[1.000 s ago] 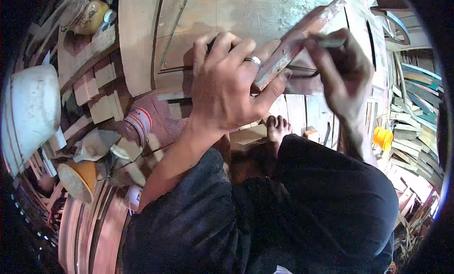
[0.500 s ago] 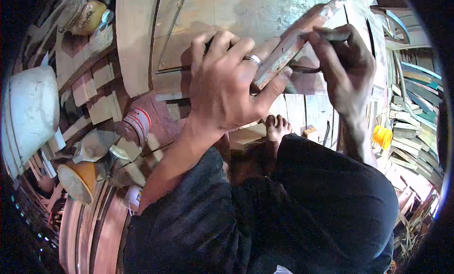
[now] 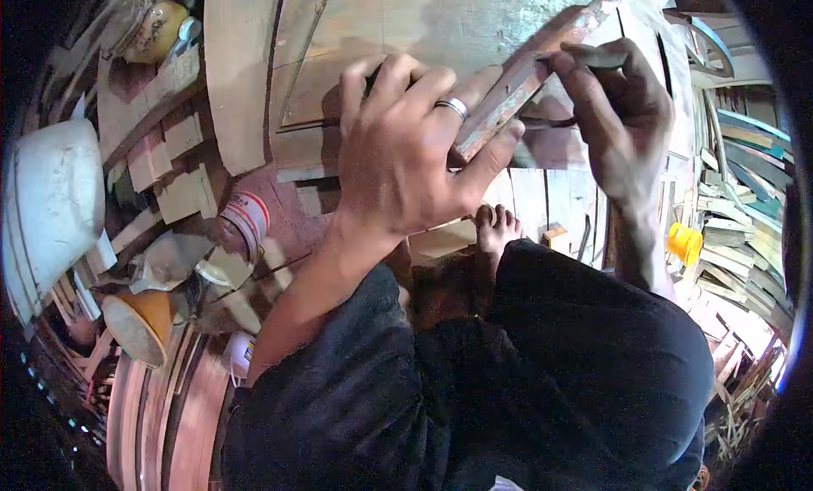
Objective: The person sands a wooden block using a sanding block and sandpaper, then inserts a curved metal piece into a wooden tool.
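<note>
My left hand [image 3: 406,144], with a ring on one finger, is closed over the near end of a worn wooden bar [image 3: 512,93]. The bar is reddish-brown with chipped whitish patches and slants up and to the right over the wooden tabletop [image 3: 389,33]. To the right of the bar, my right hand [image 3: 627,127] pinches a thin grey-green piece [image 3: 597,57] between thumb and fingers. It looks like a folded scrap of sandpaper, though its kind is not certain. Its tip is at the bar's upper side; whether they touch I cannot tell.
Wood offcuts [image 3: 182,186], a white tub [image 3: 55,203], an orange container [image 3: 140,326] and a red-and-white can [image 3: 246,216] crowd the left. On the right are a yellow bucket [image 3: 684,245] and stacked wood scraps [image 3: 741,254]. My bare foot [image 3: 497,228] stands below the table edge.
My right hand has shifted very slightly, and the thin piece in it now shows more of its flat, lighter face. My left hand and the bar stay almost where they were.
</note>
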Action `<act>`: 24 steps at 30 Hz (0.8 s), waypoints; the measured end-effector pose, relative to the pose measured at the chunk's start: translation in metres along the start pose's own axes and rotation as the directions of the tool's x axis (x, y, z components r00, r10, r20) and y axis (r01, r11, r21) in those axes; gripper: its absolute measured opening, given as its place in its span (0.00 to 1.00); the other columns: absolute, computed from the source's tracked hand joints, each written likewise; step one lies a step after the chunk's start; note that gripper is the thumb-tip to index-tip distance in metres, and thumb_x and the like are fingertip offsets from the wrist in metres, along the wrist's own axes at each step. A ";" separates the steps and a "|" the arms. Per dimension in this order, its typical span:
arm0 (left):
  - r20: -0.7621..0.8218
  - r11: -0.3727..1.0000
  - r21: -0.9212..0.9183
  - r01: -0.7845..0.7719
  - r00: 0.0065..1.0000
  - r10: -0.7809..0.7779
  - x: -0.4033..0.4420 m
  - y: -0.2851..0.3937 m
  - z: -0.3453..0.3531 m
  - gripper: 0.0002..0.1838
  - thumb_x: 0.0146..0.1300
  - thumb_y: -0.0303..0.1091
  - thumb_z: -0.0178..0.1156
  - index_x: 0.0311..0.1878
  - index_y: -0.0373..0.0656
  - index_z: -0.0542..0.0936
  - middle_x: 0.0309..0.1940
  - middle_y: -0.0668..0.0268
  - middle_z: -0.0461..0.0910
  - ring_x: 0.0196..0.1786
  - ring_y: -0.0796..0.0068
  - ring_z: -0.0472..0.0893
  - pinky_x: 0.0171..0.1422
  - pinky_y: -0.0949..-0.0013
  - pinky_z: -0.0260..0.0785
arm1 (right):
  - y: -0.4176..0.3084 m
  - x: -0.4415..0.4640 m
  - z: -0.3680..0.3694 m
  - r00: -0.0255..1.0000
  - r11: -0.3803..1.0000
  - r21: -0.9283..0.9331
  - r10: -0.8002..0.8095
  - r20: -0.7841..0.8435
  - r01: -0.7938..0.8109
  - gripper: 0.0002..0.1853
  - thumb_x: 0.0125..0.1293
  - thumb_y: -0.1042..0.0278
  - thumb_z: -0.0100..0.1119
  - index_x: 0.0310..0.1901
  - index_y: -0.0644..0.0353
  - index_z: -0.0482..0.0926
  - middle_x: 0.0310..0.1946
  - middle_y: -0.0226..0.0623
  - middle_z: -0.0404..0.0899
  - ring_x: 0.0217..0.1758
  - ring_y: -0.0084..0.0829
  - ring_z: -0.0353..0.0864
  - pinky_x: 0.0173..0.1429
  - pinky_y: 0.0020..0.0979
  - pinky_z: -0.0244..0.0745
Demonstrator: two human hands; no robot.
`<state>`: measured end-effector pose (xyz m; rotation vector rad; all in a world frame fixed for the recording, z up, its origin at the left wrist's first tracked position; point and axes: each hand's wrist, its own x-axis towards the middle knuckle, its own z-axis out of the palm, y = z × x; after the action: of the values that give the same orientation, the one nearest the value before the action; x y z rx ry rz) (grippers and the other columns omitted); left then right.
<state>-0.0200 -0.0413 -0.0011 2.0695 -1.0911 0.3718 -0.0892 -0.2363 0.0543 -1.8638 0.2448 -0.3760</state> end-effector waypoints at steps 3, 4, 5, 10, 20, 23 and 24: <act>0.009 0.999 0.012 -0.037 0.999 0.037 0.000 -0.002 -0.002 0.24 0.56 0.53 0.71 0.32 0.35 0.86 0.39 0.53 0.84 0.47 0.51 0.80 0.59 0.48 0.64 | -0.007 -0.010 0.003 0.997 0.997 -0.075 -0.031 0.068 0.036 0.06 0.75 0.74 0.65 0.48 0.68 0.82 0.37 0.35 0.89 0.35 0.18 0.86 0.39 0.22 0.80; 0.016 1.000 0.005 -0.028 0.999 0.028 0.000 -0.002 -0.001 0.24 0.56 0.52 0.71 0.32 0.35 0.86 0.39 0.53 0.84 0.46 0.51 0.80 0.59 0.48 0.64 | -0.006 -0.011 0.003 0.995 0.987 -0.144 -0.061 0.074 0.072 0.06 0.75 0.74 0.65 0.48 0.68 0.82 0.38 0.34 0.89 0.35 0.18 0.86 0.39 0.21 0.79; 0.025 1.000 -0.004 -0.017 1.000 0.017 -0.001 -0.002 0.000 0.24 0.56 0.52 0.71 0.32 0.35 0.86 0.39 0.53 0.84 0.46 0.51 0.80 0.59 0.48 0.64 | -0.006 -0.008 -0.002 0.997 0.990 -0.138 -0.013 0.070 0.022 0.06 0.75 0.75 0.65 0.48 0.68 0.82 0.37 0.34 0.89 0.35 0.18 0.86 0.39 0.21 0.80; 0.016 0.999 0.023 -0.026 1.000 0.025 -0.002 -0.002 -0.002 0.24 0.58 0.54 0.70 0.42 0.38 0.88 0.37 0.59 0.83 0.46 0.56 0.79 0.60 0.50 0.63 | 0.003 -0.009 0.002 0.997 0.998 0.030 -0.060 0.049 0.059 0.05 0.74 0.76 0.66 0.47 0.67 0.82 0.36 0.33 0.89 0.35 0.17 0.86 0.39 0.21 0.80; 0.057 0.999 0.022 -0.027 0.998 0.026 -0.002 -0.003 -0.002 0.27 0.60 0.56 0.69 0.46 0.38 0.89 0.38 0.57 0.83 0.45 0.54 0.80 0.58 0.50 0.64 | 0.001 -0.015 0.001 0.982 0.961 -0.234 -0.116 0.147 0.149 0.07 0.76 0.74 0.65 0.50 0.66 0.82 0.37 0.32 0.89 0.35 0.17 0.86 0.40 0.21 0.79; -0.006 0.999 0.035 -0.032 0.999 0.032 -0.002 -0.004 0.002 0.25 0.59 0.54 0.69 0.45 0.39 0.90 0.38 0.58 0.83 0.45 0.54 0.80 0.59 0.50 0.64 | 0.000 0.002 0.000 0.999 1.000 -0.018 -0.017 -0.031 0.016 0.07 0.75 0.73 0.67 0.49 0.65 0.82 0.36 0.31 0.88 0.33 0.17 0.84 0.39 0.21 0.78; -0.008 0.999 0.040 -0.031 0.999 0.031 -0.002 -0.004 0.001 0.25 0.59 0.54 0.69 0.45 0.39 0.90 0.38 0.58 0.83 0.45 0.54 0.80 0.59 0.50 0.64 | 0.002 0.000 0.000 0.999 1.000 -0.016 -0.020 -0.027 0.020 0.07 0.75 0.73 0.67 0.49 0.65 0.82 0.36 0.31 0.88 0.33 0.17 0.84 0.39 0.21 0.78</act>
<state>-0.0180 -0.0395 -0.0049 2.0857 -1.1200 0.4205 -0.0894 -0.2366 0.0519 -1.8784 0.2483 -0.4142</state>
